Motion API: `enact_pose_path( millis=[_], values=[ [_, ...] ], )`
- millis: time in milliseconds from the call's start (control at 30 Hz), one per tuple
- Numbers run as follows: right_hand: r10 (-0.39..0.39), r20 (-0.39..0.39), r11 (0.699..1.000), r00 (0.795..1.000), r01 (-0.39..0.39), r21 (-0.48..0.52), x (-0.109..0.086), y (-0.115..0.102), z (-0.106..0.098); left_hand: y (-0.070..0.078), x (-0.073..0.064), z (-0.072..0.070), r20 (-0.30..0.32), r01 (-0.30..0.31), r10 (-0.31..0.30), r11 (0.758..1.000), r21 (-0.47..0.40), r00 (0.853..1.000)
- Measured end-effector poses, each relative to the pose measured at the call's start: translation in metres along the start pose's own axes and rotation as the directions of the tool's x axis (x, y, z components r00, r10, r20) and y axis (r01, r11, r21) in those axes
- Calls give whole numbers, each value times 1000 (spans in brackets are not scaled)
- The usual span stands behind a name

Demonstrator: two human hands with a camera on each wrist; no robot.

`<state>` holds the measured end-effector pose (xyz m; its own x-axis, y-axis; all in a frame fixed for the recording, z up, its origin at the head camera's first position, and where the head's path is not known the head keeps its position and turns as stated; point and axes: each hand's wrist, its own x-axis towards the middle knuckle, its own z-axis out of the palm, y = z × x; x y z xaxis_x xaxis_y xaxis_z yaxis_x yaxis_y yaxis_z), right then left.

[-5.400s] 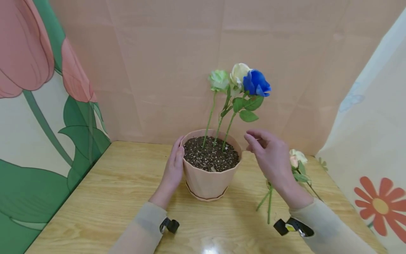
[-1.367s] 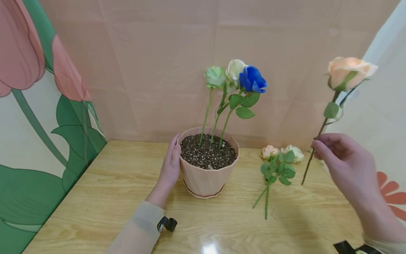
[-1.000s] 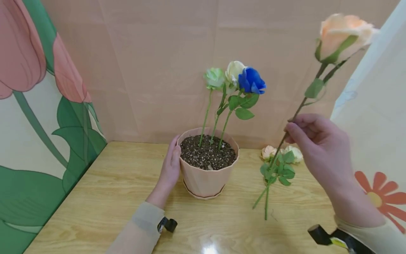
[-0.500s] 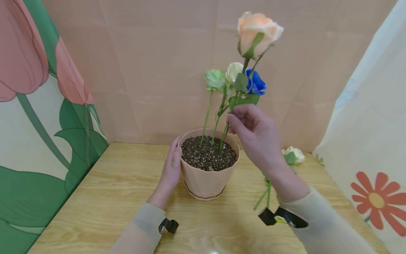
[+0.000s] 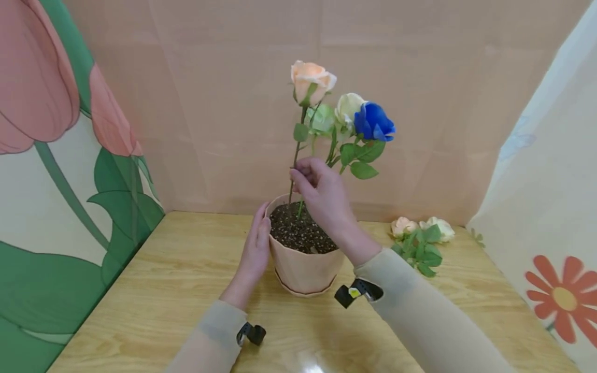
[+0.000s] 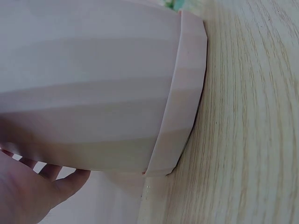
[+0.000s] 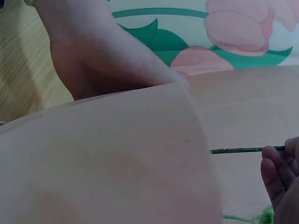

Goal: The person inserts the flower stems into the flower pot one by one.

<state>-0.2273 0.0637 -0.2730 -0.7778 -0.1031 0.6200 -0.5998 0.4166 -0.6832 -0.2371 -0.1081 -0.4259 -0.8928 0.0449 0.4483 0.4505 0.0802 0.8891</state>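
Note:
My right hand (image 5: 324,199) pinches the dark stem of a peach rose (image 5: 311,83) between thumb and fingers. The rose stands nearly upright over the left back part of a pink flowerpot (image 5: 305,272), its lower stem end at the dark soil (image 5: 300,235). In the right wrist view the rose's stem (image 7: 238,150) runs down behind the pot's rim. My left hand (image 5: 255,248) lies with fingers extended against the pot's left side. A pale green rose (image 5: 322,120), a cream rose (image 5: 347,106) and a blue rose (image 5: 373,122) stand in the soil, stems partly hidden by my right hand.
Under the pot is a matching saucer (image 6: 184,93) on the wooden table (image 5: 196,259). Right of it lie a pale pink rose (image 5: 403,226) and a white rose (image 5: 440,229) with green leaves. A plain pink cloth (image 5: 233,103) hangs behind.
My right hand, empty at first, has taken up the peach rose at the right and carried it left, then lowered it over the pot. The left hand has stayed at the pot.

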Motion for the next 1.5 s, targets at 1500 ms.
enact_pose_path(
  millis=[1500],
  values=[
    [42, 182, 941, 982, 22, -337, -1, 39, 18, 0, 2, 1, -21, 14, -13, 999, 32, 1000]
  ],
)
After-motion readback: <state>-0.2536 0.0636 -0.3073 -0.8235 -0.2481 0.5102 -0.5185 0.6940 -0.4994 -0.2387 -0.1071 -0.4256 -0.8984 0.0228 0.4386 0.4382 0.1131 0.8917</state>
